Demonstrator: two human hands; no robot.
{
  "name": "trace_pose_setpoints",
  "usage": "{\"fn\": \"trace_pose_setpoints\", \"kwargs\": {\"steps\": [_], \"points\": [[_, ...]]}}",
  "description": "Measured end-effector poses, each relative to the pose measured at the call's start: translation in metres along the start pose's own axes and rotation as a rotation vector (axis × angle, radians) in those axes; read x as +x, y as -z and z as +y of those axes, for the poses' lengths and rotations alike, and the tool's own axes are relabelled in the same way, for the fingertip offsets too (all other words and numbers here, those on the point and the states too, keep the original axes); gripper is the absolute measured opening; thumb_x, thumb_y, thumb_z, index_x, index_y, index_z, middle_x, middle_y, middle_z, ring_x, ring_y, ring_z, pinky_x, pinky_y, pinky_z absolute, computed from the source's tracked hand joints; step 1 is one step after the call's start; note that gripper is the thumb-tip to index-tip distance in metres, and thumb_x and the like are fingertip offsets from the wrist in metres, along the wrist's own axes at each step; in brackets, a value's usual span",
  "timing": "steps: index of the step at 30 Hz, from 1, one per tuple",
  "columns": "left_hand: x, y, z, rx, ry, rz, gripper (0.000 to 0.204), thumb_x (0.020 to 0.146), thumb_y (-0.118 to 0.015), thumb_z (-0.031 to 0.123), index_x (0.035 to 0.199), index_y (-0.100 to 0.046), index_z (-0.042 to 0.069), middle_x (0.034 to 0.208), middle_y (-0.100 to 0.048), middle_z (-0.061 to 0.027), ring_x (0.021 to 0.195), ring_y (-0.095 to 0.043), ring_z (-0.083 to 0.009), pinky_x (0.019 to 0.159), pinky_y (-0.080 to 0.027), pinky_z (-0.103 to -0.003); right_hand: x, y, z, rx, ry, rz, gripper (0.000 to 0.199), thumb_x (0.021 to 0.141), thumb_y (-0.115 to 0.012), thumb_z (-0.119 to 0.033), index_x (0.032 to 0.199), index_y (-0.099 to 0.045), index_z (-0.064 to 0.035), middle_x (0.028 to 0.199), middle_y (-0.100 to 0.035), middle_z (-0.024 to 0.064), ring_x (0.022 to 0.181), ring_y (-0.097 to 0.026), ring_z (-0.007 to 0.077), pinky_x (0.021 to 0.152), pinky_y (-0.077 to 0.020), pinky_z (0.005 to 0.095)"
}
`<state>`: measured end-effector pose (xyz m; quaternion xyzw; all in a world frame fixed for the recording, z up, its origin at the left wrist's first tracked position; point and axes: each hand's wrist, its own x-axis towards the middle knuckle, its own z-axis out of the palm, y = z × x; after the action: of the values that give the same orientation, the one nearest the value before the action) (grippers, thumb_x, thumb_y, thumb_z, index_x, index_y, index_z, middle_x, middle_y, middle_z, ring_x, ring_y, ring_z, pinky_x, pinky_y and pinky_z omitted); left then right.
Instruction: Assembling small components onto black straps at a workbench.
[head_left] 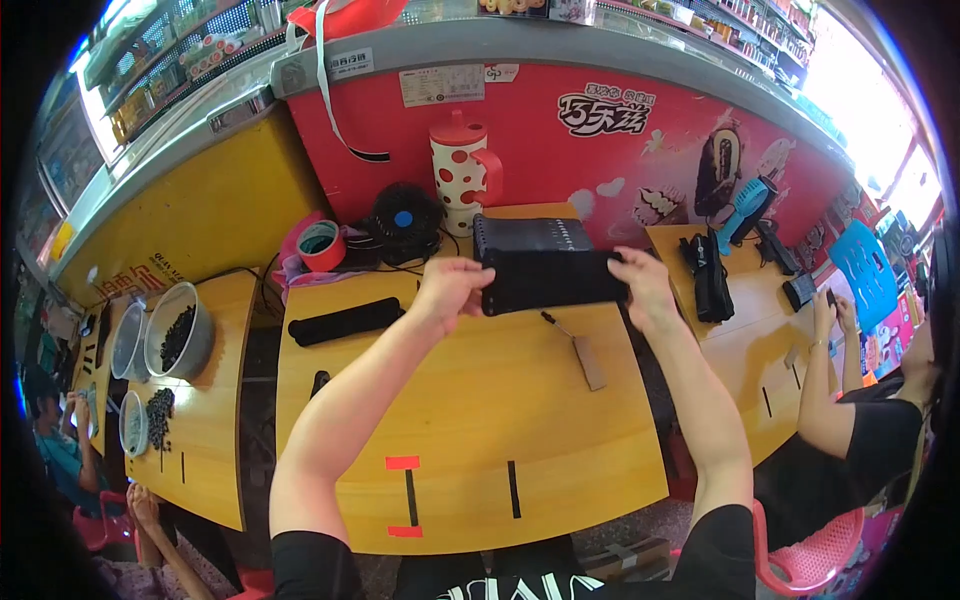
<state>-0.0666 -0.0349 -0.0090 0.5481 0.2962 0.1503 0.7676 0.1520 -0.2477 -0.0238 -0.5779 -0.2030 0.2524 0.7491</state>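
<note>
My left hand [451,290] and my right hand [642,283] are closed on the two ends of a black rectangular cloth pouch [553,277], held stretched between them over the far part of the wooden table [450,420]. Just behind it sits a dark glossy case [530,236], partly hidden by the pouch. To the left lies a rolled black cloth bundle [345,322]. On the right part of the table is a small grey-brown flat piece with a thin black cord [588,362].
A spotted tumbler [462,175], a black fan [405,222] and tape rolls [320,245] stand along the far edge. Tape strips [410,498] mark the near tabletop. Bowls of dark pieces [180,335] stand on the left table. A person [850,420] works at the right table.
</note>
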Motion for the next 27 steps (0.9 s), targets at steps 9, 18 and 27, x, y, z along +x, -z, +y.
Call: {"fn": "trace_pose_setpoints", "kwargs": {"steps": [9,18,27], "points": [[0.083,-0.008,0.029,0.205,0.038,0.286,0.014,0.079,-0.075,0.005,0.076,-0.062,-0.002,0.062,-0.062,-0.0100,0.045,-0.058,-0.0208,0.038,-0.042,-0.032,0.106,-0.020,0.020,-0.539,0.275,0.131,0.041,0.073,-0.071,0.002,0.113,-0.062,0.0089,0.101,-0.067,0.0161,0.096,-0.063,0.0227,0.084,-0.0484,0.0325],[0.101,0.001,0.014,0.343,-0.122,0.335,0.022,0.078,-0.077,0.008,0.068,-0.061,-0.003,0.055,-0.057,-0.0091,0.042,-0.055,-0.0185,0.035,-0.039,-0.029,0.120,-0.021,0.039,-0.809,0.282,0.156,0.042,0.071,-0.075,-0.006,0.110,-0.064,0.0065,0.098,-0.068,0.0192,0.096,-0.065,0.0298,0.083,-0.0488,0.0372],[0.093,-0.007,0.019,0.637,-0.254,0.483,0.020,0.074,-0.080,0.014,0.068,-0.068,0.000,0.062,-0.065,-0.0126,0.051,-0.063,-0.0228,0.052,-0.050,-0.036,0.122,-0.019,0.045,-0.908,0.324,0.169,0.044,0.072,-0.077,-0.012,0.110,-0.065,0.0055,0.096,-0.069,0.0206,0.093,-0.066,0.0319,0.083,-0.0493,0.0380]]}}
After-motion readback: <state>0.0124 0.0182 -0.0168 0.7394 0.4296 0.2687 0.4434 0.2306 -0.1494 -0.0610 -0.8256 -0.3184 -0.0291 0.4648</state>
